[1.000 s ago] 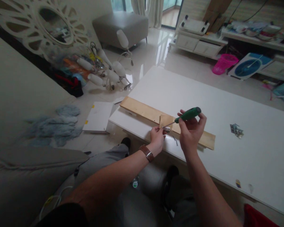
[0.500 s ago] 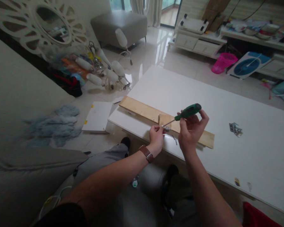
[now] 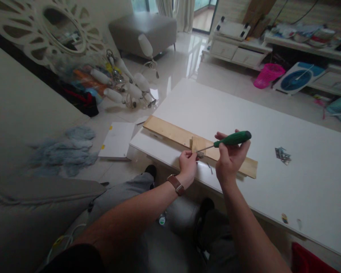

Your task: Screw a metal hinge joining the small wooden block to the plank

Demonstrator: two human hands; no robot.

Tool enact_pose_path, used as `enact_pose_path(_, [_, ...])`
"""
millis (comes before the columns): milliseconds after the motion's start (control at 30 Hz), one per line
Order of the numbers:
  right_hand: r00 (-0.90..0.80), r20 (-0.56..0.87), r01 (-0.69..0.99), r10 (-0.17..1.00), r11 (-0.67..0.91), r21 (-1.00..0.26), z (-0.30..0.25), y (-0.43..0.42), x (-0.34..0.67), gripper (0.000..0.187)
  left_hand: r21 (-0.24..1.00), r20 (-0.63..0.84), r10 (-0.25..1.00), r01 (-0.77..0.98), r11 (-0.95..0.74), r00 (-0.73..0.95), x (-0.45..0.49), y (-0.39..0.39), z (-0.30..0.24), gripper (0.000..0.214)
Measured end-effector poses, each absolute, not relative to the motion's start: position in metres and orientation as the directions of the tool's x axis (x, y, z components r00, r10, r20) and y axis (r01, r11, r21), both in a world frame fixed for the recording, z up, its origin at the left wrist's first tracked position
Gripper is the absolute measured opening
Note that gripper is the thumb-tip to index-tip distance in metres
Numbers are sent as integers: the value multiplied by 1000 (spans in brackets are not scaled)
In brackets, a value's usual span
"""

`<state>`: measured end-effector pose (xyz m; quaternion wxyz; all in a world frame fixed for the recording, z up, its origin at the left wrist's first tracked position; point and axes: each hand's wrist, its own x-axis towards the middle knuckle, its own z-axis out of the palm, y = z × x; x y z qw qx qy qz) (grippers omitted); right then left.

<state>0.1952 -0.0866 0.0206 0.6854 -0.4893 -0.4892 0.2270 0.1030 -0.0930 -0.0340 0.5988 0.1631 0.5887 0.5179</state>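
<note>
My right hand (image 3: 229, 156) grips a green-handled screwdriver (image 3: 232, 139), its thin shaft slanting down and left to a small metal piece (image 3: 200, 154). My left hand (image 3: 188, 165), a brown watch on the wrist, pinches that metal piece against a small square wood block (image 3: 198, 144). The block stands on a long pale wooden plank (image 3: 170, 132) lying across the near edge of a white table (image 3: 301, 182). A loose screw (image 3: 210, 167) lies on the table just below the hands.
Small metal hardware (image 3: 283, 155) lies on the table to the right. On the floor at left are a white board (image 3: 118, 139), a chandelier with white glass shades (image 3: 130, 85) and blue-grey fluff (image 3: 65, 151). A pink basket (image 3: 268, 75) and a fan (image 3: 297, 79) stand at the back.
The screwdriver handle has swung to the right and lies flatter; my right fingers have shifted their hold on it. My left hand stays at the metal piece.
</note>
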Motion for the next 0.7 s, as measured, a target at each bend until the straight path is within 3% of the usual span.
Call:
enact_pose_path(300, [477,393,187,786,346,-919,19,-83,198,66,815,-544,796,-393,426,-265,102,-93,-32,9])
enact_pose_path(533, [404,421,151,812,395,-906,20,-85,193,51,846,-509,800,-358,396,-317,100,-91,-36,9])
enact_pose_path(700, [497,374,167,783,337,-927,24,-83,190,63,867,-484,806,-313,388,-342,98,-88,-36,10])
